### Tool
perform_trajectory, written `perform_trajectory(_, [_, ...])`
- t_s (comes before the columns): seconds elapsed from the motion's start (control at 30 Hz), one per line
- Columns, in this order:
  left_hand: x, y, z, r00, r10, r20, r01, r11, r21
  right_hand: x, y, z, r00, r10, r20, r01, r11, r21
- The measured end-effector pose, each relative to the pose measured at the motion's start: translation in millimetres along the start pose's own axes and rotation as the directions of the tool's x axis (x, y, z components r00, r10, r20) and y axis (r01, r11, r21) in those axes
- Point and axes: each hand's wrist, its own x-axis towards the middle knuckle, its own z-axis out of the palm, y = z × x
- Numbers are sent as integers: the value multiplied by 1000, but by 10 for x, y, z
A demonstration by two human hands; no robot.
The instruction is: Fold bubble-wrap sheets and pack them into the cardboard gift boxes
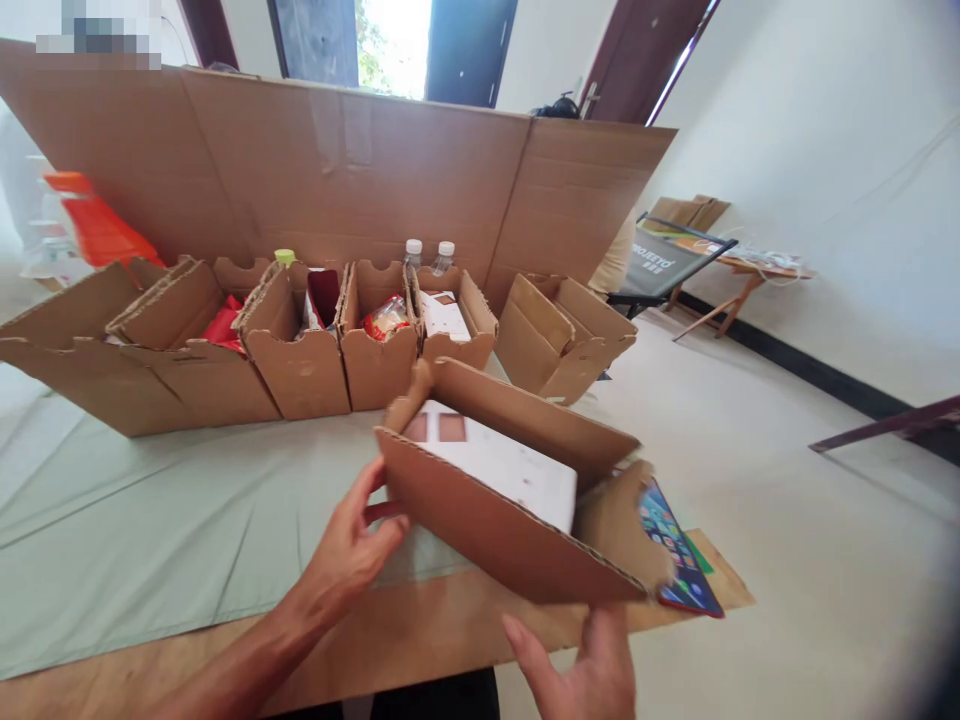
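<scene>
Right hand: spreading wide [589, 655], its thumb standing clear while fingertips are meeting the near carton's lower edge.
Left hand: curving [349, 545] at the carton's left end, touching it; whether it is gripping, I cannot tell.
Near carton: sitting aslant [487, 535] over the counter's [412, 625] near edge, holding a white box [510, 475] whose small marks are staying unreadable.
Phone: showing app icons [686, 555], its captions blurring, partly hiding behind the carton.
Carton row: lining the green cloth [225, 510] beyond [296, 375].
Folding chair: bearing pale, unreadable lettering [649, 285].
</scene>
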Motion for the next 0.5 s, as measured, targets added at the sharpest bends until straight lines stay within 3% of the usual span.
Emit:
perform_trajectory(0.1, [-256,-15,-399,957,-7,-290,23,998,52,522,-313,363,968,-211,138,193,972,134])
perform_trajectory(0.2, [-275,-53,-668,889,40,-457,-1,996,84,958,-546,777,921,-317,225,251,927,279])
perform_trajectory(0.37, [-211,-249,-828,842,75,-534,-40,996,78,1095,-585,1149,900,-164,403,62,965,255])
perform_trajectory(0.5, [-202,-317,-790,864,16,-503,9,999,47,1059,-495,1170,831,-60,553,-29,988,150])
